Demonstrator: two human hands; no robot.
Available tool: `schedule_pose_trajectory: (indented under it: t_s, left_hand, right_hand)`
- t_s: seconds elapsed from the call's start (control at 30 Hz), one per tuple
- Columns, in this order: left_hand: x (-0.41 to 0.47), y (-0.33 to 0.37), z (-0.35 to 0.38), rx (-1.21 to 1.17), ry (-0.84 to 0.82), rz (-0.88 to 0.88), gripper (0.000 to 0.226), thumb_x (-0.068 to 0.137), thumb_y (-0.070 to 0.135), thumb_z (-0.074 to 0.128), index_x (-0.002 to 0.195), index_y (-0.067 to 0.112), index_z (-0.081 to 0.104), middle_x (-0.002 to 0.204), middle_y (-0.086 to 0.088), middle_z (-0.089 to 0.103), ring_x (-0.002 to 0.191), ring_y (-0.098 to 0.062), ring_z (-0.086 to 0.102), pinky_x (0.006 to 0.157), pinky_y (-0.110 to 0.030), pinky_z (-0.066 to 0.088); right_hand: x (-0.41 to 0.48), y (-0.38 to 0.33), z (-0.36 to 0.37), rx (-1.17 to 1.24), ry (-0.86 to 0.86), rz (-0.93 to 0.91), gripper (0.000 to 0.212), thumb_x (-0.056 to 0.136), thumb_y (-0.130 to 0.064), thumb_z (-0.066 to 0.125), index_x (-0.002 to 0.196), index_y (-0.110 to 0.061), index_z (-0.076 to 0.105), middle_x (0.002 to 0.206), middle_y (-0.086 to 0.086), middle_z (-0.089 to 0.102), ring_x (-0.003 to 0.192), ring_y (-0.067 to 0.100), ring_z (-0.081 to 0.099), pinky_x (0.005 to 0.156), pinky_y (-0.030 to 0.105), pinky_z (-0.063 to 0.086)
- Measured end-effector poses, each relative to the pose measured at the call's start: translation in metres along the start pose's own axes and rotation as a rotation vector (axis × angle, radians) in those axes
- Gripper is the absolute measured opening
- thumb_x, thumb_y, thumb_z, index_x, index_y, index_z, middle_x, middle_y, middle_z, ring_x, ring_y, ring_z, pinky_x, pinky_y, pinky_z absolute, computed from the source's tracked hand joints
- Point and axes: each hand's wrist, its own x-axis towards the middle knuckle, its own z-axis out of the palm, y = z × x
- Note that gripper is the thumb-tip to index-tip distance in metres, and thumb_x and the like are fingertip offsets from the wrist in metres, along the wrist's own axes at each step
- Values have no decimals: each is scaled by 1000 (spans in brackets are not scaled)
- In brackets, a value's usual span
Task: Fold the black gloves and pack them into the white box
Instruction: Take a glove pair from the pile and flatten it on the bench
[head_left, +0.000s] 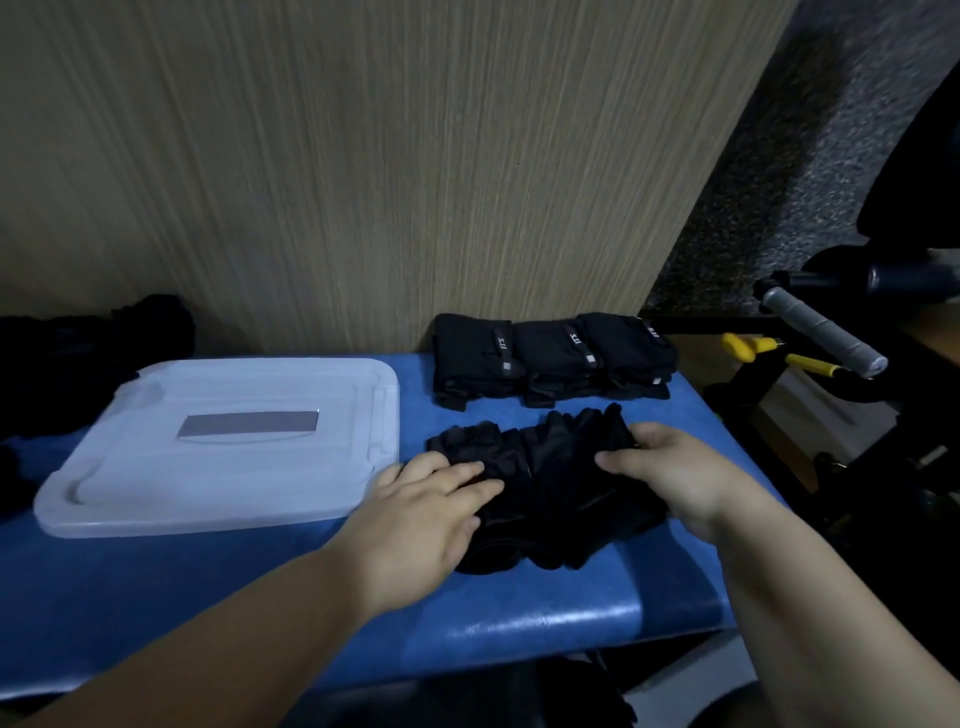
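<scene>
A pair of black gloves lies flat on the blue padded surface, fingers pointing away from me. My left hand rests on their left side with fingers laid over the fabric. My right hand holds the right side, thumb on top and fingers along the far edge. Behind them a row of three folded black gloves lies against the wall. The white box sits to the left with its lid on.
A heap of black gloves lies at the far left behind the box. Right of the surface stand a grey-wrapped handle, yellow-handled tools and dark equipment. A wood-grain wall closes the back.
</scene>
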Motion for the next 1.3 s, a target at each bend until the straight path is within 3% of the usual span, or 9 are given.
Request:
schedule_pose_trajectory:
  t_s: [0.1,0.23,0.3,0.43,0.63,0.77,0.9,1.07,1.3]
  left_hand:
    - [1,-1,-2,7,-38,-7,75,77,56,-5,147,47,21,155,24,18,136,-6,14,104,-20,8]
    - [5,-5,-6,-136,-66,-6,44,99,42,31,142,39,38,148,22,33,137,-5,23,112,-20,17]
    - [8,-6,-10,-239,-22,-45,30,98,33,38,116,24,60,121,12,55,119,-9,42,103,-26,34]
    - [8,-4,-15,-299,90,-125,22,95,19,45,74,13,49,80,8,47,88,-10,41,82,-19,33]
    - [8,-5,-19,-382,163,-198,21,95,17,47,98,17,67,95,17,50,101,-7,41,84,-12,28]
    - [7,4,-29,-612,159,-366,34,98,25,44,81,1,60,79,-4,58,76,-9,53,71,-19,40]
    - [6,9,-29,-746,79,-485,49,91,53,50,84,6,63,73,-2,64,66,-9,59,62,-18,43]
    - [8,8,-28,-763,144,-527,13,90,33,61,89,23,53,83,2,71,69,-6,62,53,-7,40]
    - [2,6,-24,-609,122,-433,22,92,24,56,103,25,38,56,6,53,47,0,47,49,-13,38]
  right_hand:
    - [-8,-10,12,144,-91,-61,21,89,-14,63,107,-3,61,93,17,70,79,30,68,59,32,54]
    - [-11,-16,31,164,-269,-130,33,79,-34,70,102,-12,62,90,6,64,80,19,60,64,27,48]
    - [-10,-15,39,153,-300,-134,32,79,-35,64,104,-15,65,92,0,68,82,13,62,67,24,49]
    - [0,-9,46,-18,-139,-177,6,92,-19,62,97,-19,65,87,-3,66,77,8,60,66,23,47]
    - [3,-1,48,-288,45,-85,22,88,-34,65,104,-22,57,89,-1,63,73,15,60,62,26,49]
    - [3,0,53,-295,16,-36,34,86,-41,66,113,-27,52,105,0,67,85,14,65,63,22,48]
    - [3,-2,60,-81,2,-64,39,84,-30,72,117,-26,52,105,5,69,84,18,70,68,27,52]
    - [1,-6,66,-10,3,-217,45,85,-14,70,114,-40,48,96,2,70,83,22,70,69,31,57]
    - [1,1,71,-236,0,-294,45,88,-13,65,117,-42,48,88,-4,67,78,11,66,68,22,54]
